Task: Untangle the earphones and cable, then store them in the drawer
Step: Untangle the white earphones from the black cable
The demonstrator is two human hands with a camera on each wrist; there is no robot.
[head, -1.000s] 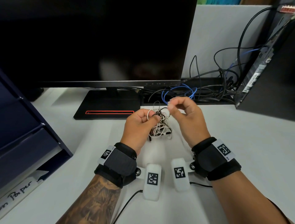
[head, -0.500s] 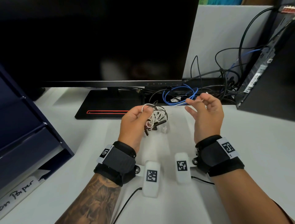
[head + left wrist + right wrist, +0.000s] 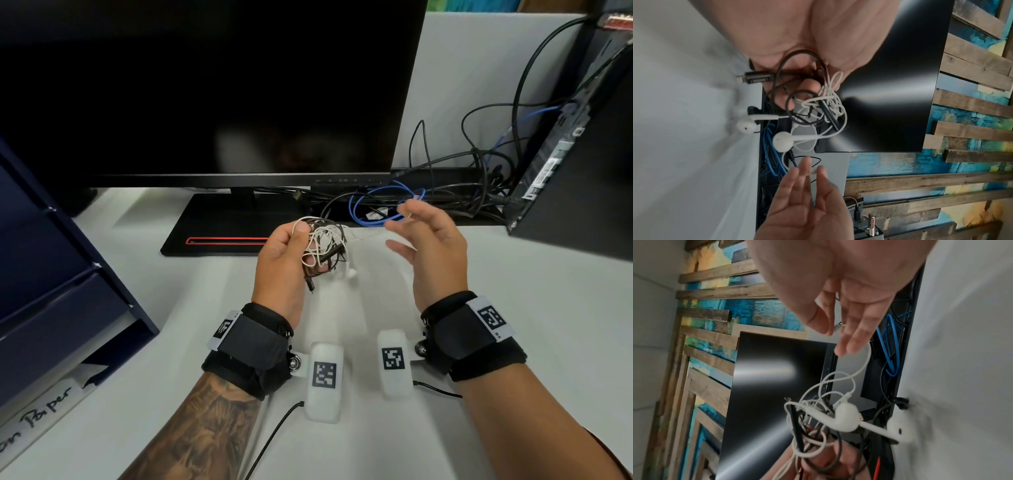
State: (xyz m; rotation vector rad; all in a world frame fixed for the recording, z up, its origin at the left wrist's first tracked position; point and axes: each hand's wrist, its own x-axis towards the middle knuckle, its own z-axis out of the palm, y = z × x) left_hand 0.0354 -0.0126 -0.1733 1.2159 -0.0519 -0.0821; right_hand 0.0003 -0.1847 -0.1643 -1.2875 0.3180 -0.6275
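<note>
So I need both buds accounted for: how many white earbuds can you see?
2. One earbud hangs nearest the desk; the other earbud dangles beside it, both below the tangle.

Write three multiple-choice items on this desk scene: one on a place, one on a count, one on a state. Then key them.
1. Where is the tangle of earphones and cable?
A. in the drawer
B. in the left hand
C. on the monitor stand

2. How many white earbuds show in the left wrist view?
A. one
B. two
C. four

3. How are the right hand's fingers?
A. spread and mostly straight
B. balled in a fist
C. flat on the desk

Key: 1 B, its fingers curl round the bundle above the desk. 2 B, one earbud and another dangle from the knot. 3 A, the fingers fan out in the air, with a white strand running up to them.
</note>
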